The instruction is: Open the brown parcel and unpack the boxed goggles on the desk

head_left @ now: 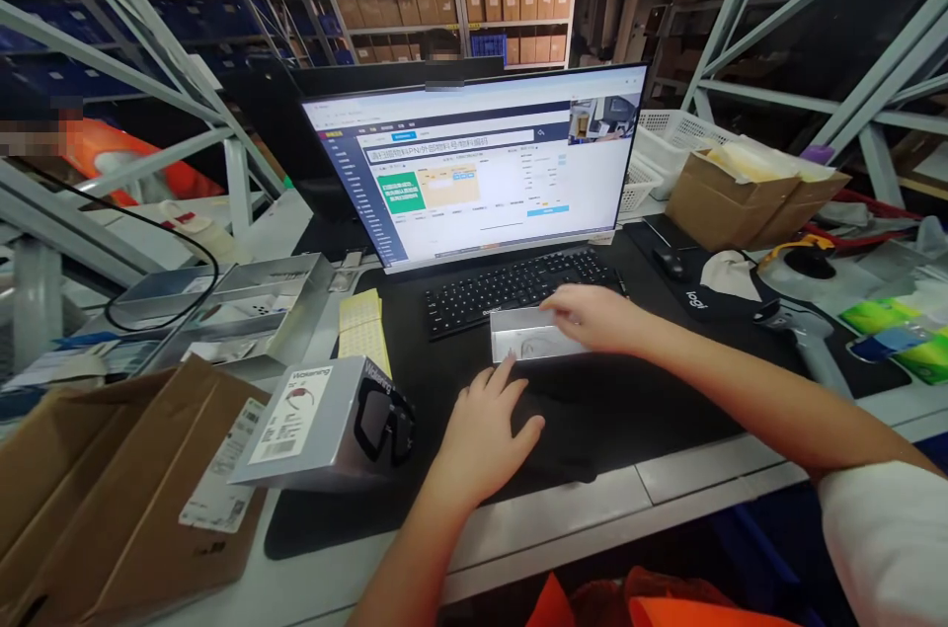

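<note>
A flat, silvery-white, clear-topped packet [544, 343] lies on the black desk mat, just in front of the keyboard. Something thin and curved shows faintly inside it. My right hand [592, 316] covers the packet's right end, its fingers bent against the upper edge; the thumb is mostly hidden. My left hand [485, 430] is open with fingers spread, and its index fingertip reaches the packet's lower left edge. To the left of that hand sits a grey "Wakening" box [326, 425] printed with sunglasses and bearing a white label.
A lit monitor [481, 173] stands behind the black keyboard [518, 286]. Yellow label sheets [362, 326], grey trays [274, 301] and an open cardboard box [148, 479] are at left. A mouse [669, 262], handheld scanner [807, 341] and tape dispenser [804, 267] lie at right.
</note>
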Demonstrator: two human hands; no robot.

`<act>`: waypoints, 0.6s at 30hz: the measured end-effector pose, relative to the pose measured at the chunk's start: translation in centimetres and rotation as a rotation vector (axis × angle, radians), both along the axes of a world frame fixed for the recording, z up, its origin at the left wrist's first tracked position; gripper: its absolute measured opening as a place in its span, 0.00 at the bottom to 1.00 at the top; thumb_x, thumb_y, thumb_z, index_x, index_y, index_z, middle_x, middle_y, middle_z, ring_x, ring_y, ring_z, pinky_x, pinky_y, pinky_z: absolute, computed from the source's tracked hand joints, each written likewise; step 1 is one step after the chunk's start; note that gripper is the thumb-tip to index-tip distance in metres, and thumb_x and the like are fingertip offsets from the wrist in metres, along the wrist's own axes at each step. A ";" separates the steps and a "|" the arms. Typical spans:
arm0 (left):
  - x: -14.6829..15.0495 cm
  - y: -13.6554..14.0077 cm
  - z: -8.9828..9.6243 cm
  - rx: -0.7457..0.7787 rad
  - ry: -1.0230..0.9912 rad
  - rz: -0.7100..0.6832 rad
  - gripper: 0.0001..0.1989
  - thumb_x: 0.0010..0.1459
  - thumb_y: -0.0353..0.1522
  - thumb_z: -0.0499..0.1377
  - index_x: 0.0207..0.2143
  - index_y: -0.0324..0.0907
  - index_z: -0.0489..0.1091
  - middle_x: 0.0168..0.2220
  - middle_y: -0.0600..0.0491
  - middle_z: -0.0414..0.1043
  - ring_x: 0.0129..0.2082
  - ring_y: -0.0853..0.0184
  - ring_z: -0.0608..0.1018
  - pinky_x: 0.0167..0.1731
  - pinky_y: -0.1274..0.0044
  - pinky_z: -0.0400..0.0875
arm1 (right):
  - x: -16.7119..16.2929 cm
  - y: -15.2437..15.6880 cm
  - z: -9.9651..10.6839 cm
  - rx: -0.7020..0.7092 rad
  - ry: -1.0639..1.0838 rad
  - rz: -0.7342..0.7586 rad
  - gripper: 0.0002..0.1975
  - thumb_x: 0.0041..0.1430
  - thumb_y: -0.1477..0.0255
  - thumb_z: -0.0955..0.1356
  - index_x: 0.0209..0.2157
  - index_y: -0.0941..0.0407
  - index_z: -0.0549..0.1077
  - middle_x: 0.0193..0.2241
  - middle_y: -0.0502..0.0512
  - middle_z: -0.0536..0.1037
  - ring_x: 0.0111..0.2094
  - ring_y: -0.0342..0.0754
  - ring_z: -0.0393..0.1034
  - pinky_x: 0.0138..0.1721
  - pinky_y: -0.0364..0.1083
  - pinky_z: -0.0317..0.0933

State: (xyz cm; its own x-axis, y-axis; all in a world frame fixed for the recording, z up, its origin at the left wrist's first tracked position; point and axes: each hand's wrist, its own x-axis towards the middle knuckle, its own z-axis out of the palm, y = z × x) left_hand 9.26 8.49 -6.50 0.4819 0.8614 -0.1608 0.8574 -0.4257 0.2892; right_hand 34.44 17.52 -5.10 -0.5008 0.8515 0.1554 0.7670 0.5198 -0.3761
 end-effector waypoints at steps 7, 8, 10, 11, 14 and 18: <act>0.1 -0.9 0.4 0.034 -0.019 -0.010 0.27 0.66 0.45 0.52 0.61 0.42 0.68 0.64 0.52 0.61 0.55 0.53 0.66 0.56 0.57 0.64 | -6.3 1.1 -1.5 -0.397 -0.473 0.171 0.33 0.60 0.81 0.63 0.66 0.49 0.65 0.47 0.60 0.78 0.42 0.56 0.76 0.35 0.48 0.64; 0.2 -1.0 0.4 0.033 -0.020 -0.005 0.27 0.66 0.45 0.52 0.61 0.42 0.69 0.63 0.52 0.62 0.55 0.53 0.66 0.55 0.56 0.64 | -6.4 1.2 -1.8 -0.380 -0.528 0.177 0.33 0.62 0.81 0.63 0.67 0.48 0.64 0.48 0.60 0.77 0.44 0.58 0.76 0.37 0.49 0.65; 0.2 -1.0 0.4 0.027 -0.021 0.001 0.27 0.66 0.45 0.52 0.61 0.41 0.68 0.63 0.51 0.61 0.55 0.53 0.66 0.56 0.56 0.63 | -6.2 1.3 -2.3 -0.329 -0.615 0.201 0.31 0.65 0.80 0.61 0.68 0.48 0.63 0.51 0.62 0.75 0.47 0.61 0.75 0.40 0.53 0.67; 0.2 -1.0 0.4 0.025 -0.022 0.003 0.27 0.66 0.45 0.52 0.61 0.41 0.68 0.63 0.51 0.61 0.56 0.53 0.65 0.56 0.56 0.62 | -6.0 1.3 -2.5 -0.301 -0.649 0.215 0.31 0.65 0.80 0.60 0.67 0.49 0.63 0.52 0.63 0.74 0.48 0.62 0.74 0.42 0.54 0.68; 0.2 -0.9 0.2 0.020 -0.024 0.007 0.27 0.67 0.46 0.51 0.60 0.41 0.67 0.63 0.51 0.61 0.56 0.52 0.65 0.56 0.55 0.61 | -5.3 0.7 -2.8 -0.253 -0.694 0.181 0.31 0.61 0.82 0.63 0.66 0.56 0.64 0.49 0.65 0.75 0.46 0.63 0.75 0.44 0.56 0.69; 0.2 -0.7 -0.1 0.013 -0.020 0.004 0.26 0.67 0.47 0.50 0.59 0.40 0.68 0.64 0.51 0.60 0.56 0.51 0.65 0.55 0.55 0.62 | -4.2 0.1 -3.2 -0.207 -0.709 0.097 0.26 0.59 0.81 0.66 0.60 0.63 0.67 0.43 0.67 0.76 0.43 0.63 0.75 0.43 0.56 0.68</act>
